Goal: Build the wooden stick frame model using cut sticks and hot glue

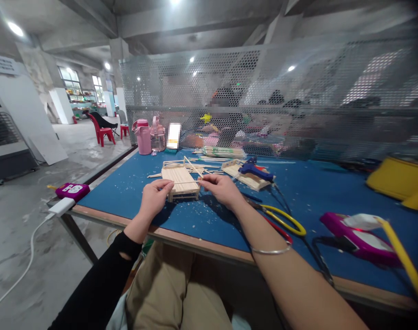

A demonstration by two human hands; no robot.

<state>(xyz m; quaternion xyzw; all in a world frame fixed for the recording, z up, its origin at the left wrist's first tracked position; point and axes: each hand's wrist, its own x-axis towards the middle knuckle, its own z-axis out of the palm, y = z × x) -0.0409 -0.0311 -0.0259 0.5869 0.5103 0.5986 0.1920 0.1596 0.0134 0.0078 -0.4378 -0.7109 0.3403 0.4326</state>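
Note:
A small model made of thin wooden sticks (pixel 179 176) stands on the blue table in front of me, its top a flat row of sticks. Across its near part runs a single wooden stick (pixel 186 183), with one end pinched by my left hand (pixel 155 195) and the other by my right hand (pixel 222 189). Whether that stick touches the top I cannot tell. Loose wooden sticks lie behind the model. To the right, a blue glue gun (pixel 255 169) rests on a second wooden stick piece (pixel 234 170). Yellow-and-red-handled pliers (pixel 284 219) lie beside my right forearm.
Bundled sticks (pixel 224 151), a pink bottle (pixel 143 137) and a phone-like screen (pixel 173 136) stand or lie toward the back. A purple power strip (pixel 360 243) with cables is at right, near a yellow object (pixel 397 178). A perforated metal screen (pixel 195 91) borders the table.

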